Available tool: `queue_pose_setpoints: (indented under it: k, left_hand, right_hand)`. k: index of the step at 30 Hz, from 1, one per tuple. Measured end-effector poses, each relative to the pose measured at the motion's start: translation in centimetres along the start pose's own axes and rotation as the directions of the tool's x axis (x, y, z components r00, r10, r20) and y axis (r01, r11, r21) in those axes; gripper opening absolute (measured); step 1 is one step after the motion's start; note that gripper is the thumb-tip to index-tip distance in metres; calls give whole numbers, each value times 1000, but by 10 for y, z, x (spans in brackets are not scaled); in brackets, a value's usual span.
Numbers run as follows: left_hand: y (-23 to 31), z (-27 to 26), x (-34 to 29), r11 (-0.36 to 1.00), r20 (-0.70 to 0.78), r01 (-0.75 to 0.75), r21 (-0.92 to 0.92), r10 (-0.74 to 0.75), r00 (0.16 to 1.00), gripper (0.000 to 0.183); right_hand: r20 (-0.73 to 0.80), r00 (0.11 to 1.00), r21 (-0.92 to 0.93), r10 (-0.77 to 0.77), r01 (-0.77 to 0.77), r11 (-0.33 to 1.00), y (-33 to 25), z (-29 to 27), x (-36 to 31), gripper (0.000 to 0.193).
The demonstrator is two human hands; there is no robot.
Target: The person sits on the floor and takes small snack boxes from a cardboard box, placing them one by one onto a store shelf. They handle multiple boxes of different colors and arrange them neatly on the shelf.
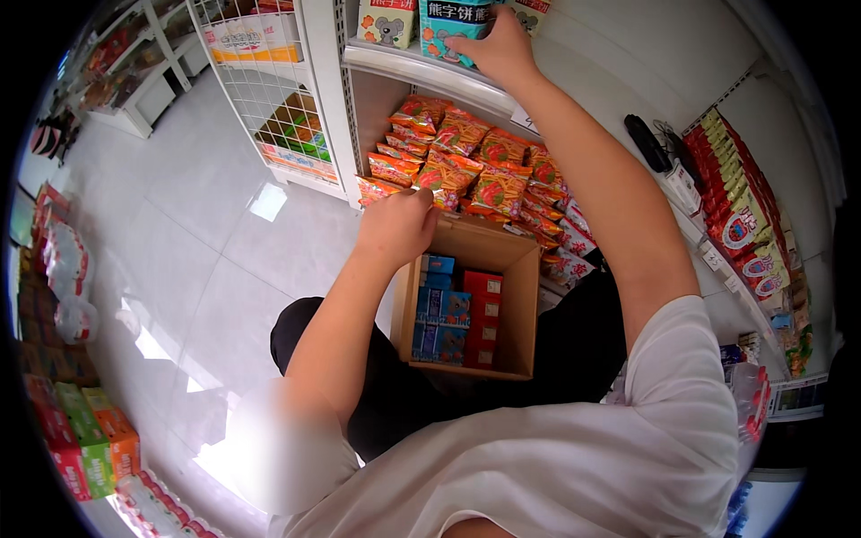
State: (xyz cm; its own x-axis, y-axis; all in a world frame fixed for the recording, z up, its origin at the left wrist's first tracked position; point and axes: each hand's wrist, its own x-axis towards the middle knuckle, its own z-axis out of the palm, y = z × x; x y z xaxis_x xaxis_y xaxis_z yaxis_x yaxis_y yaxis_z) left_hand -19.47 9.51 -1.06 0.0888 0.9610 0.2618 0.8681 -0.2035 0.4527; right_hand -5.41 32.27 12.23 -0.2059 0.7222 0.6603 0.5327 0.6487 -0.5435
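At the top, my right hand [507, 49] is closed around a blue biscuit box [441, 34] with a grey cartoon animal, standing on the upper shelf. Its thumb lies across the front of the box. A cream biscuit box [387, 25] stands just left of it. My left hand [399, 224] is curled closed by the far left corner of an open cardboard carton [513, 269], close to orange snack bags [498, 186]; whatever its fingers hold is hidden. Inside the carton sit blue boxes [439, 325] and red boxes [483, 318], between my legs.
Orange bags fill the lower shelf beneath the upper shelf edge [421, 70]. A white wire rack [269, 99] stands to the left. Shelves with red and cream packets [749, 211] run along the right. Coloured cartons [94, 435] and wrapped packs line the lower left of the tiled floor [197, 233].
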Motion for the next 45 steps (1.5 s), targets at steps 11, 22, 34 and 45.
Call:
queue_pose_setpoints:
  k: [11,22,34,45]
  left_hand:
    - [3,11,15,999,29,-7,-40,9,1000,15]
    - [6,51,22,993,216,-34,-114,58,975,14]
    - [55,199,24,969,719,-242,40,140,681,30]
    - [113,302,11,905,817,-346,246,-1,576,40]
  right_hand:
    - [278,948,-418,157,-29,908,9,-2,3,65]
    - [189,948,-133,-257,284,949,30,-67,-84,30]
    - [948,306,-112,84,74,991,145,-103,-250,36]
    - [947,248,-248,207,150,957,188,-141,-252,41]
